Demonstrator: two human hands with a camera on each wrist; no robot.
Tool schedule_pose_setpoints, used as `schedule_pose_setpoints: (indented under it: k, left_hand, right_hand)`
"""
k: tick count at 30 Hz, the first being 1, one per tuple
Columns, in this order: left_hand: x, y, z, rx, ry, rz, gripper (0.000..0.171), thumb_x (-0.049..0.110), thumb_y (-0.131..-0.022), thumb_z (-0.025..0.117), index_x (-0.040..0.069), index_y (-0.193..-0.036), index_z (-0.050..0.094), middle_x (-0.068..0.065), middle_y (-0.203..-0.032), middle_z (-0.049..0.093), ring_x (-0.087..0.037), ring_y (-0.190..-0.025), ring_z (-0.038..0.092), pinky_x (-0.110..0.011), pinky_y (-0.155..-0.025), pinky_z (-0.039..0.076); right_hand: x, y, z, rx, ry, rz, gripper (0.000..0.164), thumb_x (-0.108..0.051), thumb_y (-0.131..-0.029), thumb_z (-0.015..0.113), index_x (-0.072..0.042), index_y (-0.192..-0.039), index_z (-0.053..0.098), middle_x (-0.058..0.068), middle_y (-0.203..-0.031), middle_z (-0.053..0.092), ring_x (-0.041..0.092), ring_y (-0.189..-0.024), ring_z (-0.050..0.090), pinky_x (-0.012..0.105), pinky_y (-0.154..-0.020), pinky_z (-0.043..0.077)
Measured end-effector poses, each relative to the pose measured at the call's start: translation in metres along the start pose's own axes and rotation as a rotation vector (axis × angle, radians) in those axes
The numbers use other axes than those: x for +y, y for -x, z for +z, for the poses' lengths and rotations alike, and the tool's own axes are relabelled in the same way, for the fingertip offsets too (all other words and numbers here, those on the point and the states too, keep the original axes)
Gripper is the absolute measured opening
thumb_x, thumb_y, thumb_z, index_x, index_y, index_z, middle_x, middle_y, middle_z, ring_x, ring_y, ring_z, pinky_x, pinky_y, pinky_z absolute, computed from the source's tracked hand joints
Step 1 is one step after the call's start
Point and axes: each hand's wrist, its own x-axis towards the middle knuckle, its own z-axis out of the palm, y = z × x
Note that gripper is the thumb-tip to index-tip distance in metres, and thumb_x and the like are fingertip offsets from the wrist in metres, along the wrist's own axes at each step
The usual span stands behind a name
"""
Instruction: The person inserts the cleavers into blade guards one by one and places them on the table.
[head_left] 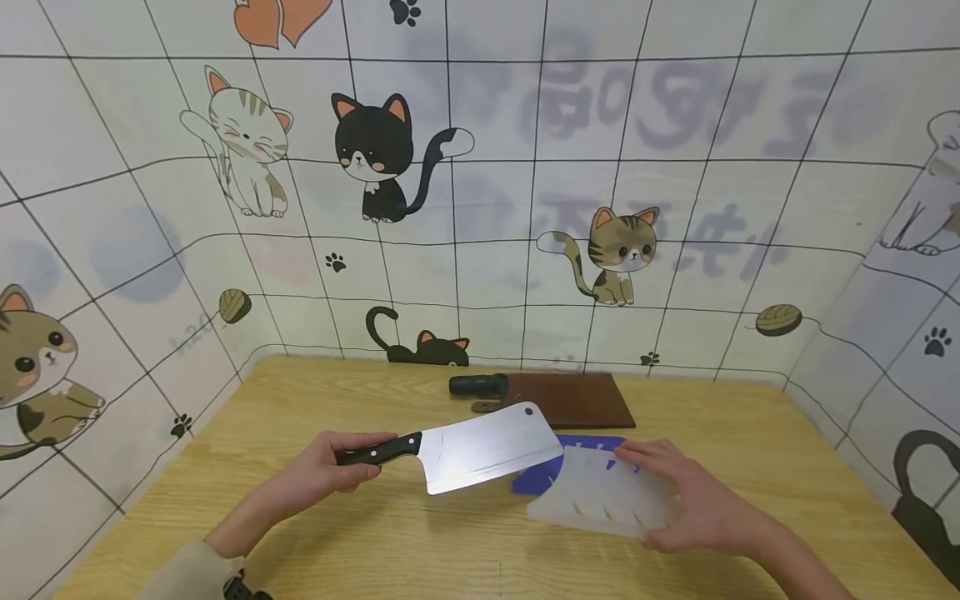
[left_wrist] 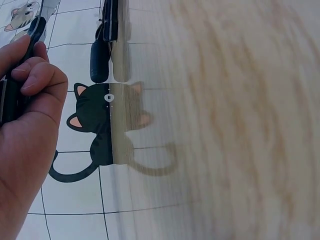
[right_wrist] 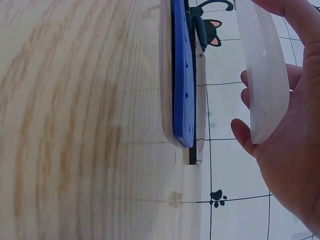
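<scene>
My left hand grips the black riveted handle of a cleaver, its broad steel blade pointing right above the table. In the left wrist view, curled fingers show round the handle. My right hand holds a translucent white blade cover with small slots, thumb at its near edge and fingers at the far edge. The blade's tip end comes right up to the cover's left end in the head view. Behind the cover lies a flat blue plastic piece with holes, partly hidden; the right wrist view shows its edge.
Farther back on the wooden table lies a dark brown board. A black cylindrical handle-like object is at its left end. A wall covering with cartoon cats rises behind and on both sides of the table.
</scene>
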Motion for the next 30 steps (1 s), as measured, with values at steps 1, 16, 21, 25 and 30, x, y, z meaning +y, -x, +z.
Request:
schedule_pose_setpoints:
  k: [1, 16, 21, 25, 30]
  left_hand:
    - [0.000, 0.000, 0.000, -0.003, 0.003, -0.001, 0.049, 0.011, -0.098, 0.070, -0.001, -0.143, 0.058, -0.026, -0.114, 0.061, -0.012, -0.068, 0.047, -0.023, -0.058, 0.041]
    - [0.001, 0.001, 0.002, -0.045, 0.089, 0.043, 0.050, 0.003, -0.096, 0.067, -0.007, -0.144, 0.054, -0.030, -0.109, 0.061, -0.011, -0.072, 0.050, -0.022, -0.062, 0.043]
    - [0.001, 0.002, -0.002, -0.077, 0.089, 0.047, 0.051, 0.001, -0.095, 0.067, -0.005, -0.144, 0.055, -0.031, -0.107, 0.062, -0.013, -0.075, 0.051, -0.023, -0.063, 0.043]
    - [0.002, 0.002, -0.004, -0.123, 0.086, 0.059, 0.051, -0.001, -0.093, 0.068, -0.005, -0.142, 0.057, -0.031, -0.116, 0.061, -0.012, -0.077, 0.053, -0.023, -0.065, 0.044]
    - [0.003, 0.002, -0.009, -0.212, 0.071, 0.078, 0.050, -0.005, -0.091, 0.068, -0.004, -0.140, 0.059, -0.024, -0.108, 0.063, -0.009, -0.073, 0.049, -0.021, -0.063, 0.042]
  right_hand:
    - [0.000, 0.000, 0.000, 0.001, 0.003, -0.001, 0.086, -0.040, -0.064, 0.091, -0.018, -0.142, 0.063, 0.000, -0.139, 0.059, 0.009, -0.121, 0.049, 0.037, -0.086, 0.047]
    - [0.003, 0.001, 0.004, 0.088, 0.072, -0.038, 0.093, -0.039, -0.055, 0.094, -0.014, -0.140, 0.064, -0.003, -0.135, 0.061, 0.010, -0.120, 0.050, 0.042, -0.086, 0.048]
    - [0.005, 0.002, 0.006, 0.125, 0.086, -0.049, 0.093, -0.037, -0.053, 0.095, -0.015, -0.138, 0.065, -0.005, -0.136, 0.061, 0.008, -0.120, 0.050, 0.044, -0.086, 0.049]
    - [0.008, 0.002, 0.006, 0.131, 0.111, -0.051, 0.095, -0.035, -0.051, 0.096, -0.015, -0.138, 0.065, -0.005, -0.135, 0.061, 0.007, -0.119, 0.050, 0.044, -0.084, 0.049]
    - [0.006, 0.005, 0.003, 0.078, 0.033, 0.026, 0.094, -0.032, -0.051, 0.095, -0.021, -0.139, 0.065, -0.005, -0.138, 0.060, 0.009, -0.121, 0.050, 0.048, -0.084, 0.049]
